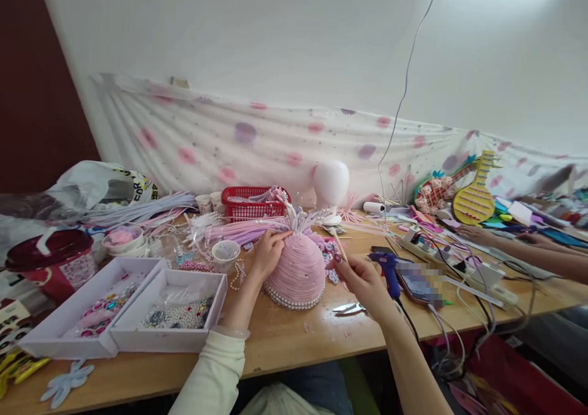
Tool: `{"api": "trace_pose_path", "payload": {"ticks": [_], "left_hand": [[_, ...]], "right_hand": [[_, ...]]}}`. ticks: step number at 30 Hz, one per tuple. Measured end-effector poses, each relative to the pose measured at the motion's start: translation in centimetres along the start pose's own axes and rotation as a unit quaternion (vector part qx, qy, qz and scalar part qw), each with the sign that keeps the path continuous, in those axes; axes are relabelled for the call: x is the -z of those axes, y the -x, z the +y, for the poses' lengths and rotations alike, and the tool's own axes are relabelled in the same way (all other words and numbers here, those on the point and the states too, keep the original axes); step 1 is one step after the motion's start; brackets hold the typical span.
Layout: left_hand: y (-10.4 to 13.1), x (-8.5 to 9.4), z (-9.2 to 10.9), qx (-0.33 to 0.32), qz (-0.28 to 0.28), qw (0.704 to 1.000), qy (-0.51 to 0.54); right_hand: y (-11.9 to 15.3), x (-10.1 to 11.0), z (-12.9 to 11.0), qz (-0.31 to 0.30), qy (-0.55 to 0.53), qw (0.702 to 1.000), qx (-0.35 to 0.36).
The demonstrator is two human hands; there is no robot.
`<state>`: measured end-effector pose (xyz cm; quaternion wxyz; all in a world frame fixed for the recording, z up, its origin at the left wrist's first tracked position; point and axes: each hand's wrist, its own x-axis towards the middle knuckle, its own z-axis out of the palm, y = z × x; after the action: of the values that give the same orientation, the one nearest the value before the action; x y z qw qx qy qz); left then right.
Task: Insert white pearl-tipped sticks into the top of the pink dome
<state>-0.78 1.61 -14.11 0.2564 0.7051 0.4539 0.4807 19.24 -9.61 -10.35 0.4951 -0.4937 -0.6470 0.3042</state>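
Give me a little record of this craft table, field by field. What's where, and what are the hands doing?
Left hand: left hand, fingers at the top of the pink dome
Right hand: right hand, gripping a thin stick
Dome trim: pearly beads along the lower edge
Left side: two white trays holding beads and gems
Behind: red basket, white head form
Right side: blue glue gun, yellow lute shape

Bare wooden counter [271, 344] lies nearer the wearer than the right grip [339, 259], interrupted by a metal hand tool [350, 310]; a blue glue gun [390, 273] blocks its right, the pink dome [296, 274] its left.
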Motion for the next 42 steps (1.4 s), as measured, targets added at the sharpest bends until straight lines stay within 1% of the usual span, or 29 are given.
{"api": "trace_pose_path", "payload": {"ticks": [3,6,9,11,13,16,20,22,24,29,31,34,37,42], "left_hand": [[0.1,-0.2,-0.4,-0.037,0.024,0.999,0.012],[0.2,-0.4,-0.7,-0.076,0.024,0.996,-0.032],[0.6,-0.5,-0.6,-0.108,0.022,0.989,-0.101],[0.9,-0.4,-0.2,-0.116,0.024,0.983,-0.141],[1.1,-0.3,0.2,-0.117,0.033,0.978,-0.169],[1.4,-0.4,0.7,-0.122,0.045,0.974,-0.184],[1.6,-0.7,0.8,-0.133,0.050,0.974,-0.174],[1.6,-0.8,0.7,-0.128,0.051,0.977,-0.163],[1.6,-1.0,0.5,-0.114,0.052,0.981,-0.148],[1.4,-1.2,0.3,-0.100,0.061,0.987,-0.108],[1.3,-1.3,0.1,-0.112,0.058,0.987,-0.103],[1.1,-1.5,-0.3,-0.127,0.056,0.986,-0.091],[1.0,-1.8,-0.9,-0.103,0.063,0.991,-0.060],[1.1,-2.0,-1.3,-0.079,0.070,0.993,-0.045]], "right_hand": [[-0.5,-0.5,-1.4,-0.032,0.066,0.996,0.054],[-1.3,-1.0,-1.8,-0.024,0.099,0.992,0.068],[-1.8,-1.3,-1.2,-0.012,0.103,0.993,0.059],[-1.7,-1.3,-0.6,-0.007,0.097,0.994,0.054],[-1.2,-1.3,0.0,0.004,0.096,0.994,0.047],[0.1,-0.8,1.0,0.044,0.085,0.995,0.026],[1.4,0.0,2.3,0.144,-0.002,0.990,-0.008],[1.6,0.4,2.5,0.187,-0.052,0.981,-0.002],[1.5,0.7,2.3,0.207,-0.082,0.975,0.014],[1.2,0.9,1.6,0.185,-0.084,0.979,0.022],[1.3,0.7,1.8,0.181,-0.082,0.980,0.017],[1.7,0.3,2.3,0.194,-0.092,0.977,0.013],[2.0,0.0,2.4,0.207,-0.096,0.973,0.010],[1.8,-0.3,1.9,0.192,-0.100,0.976,-0.020]]}}
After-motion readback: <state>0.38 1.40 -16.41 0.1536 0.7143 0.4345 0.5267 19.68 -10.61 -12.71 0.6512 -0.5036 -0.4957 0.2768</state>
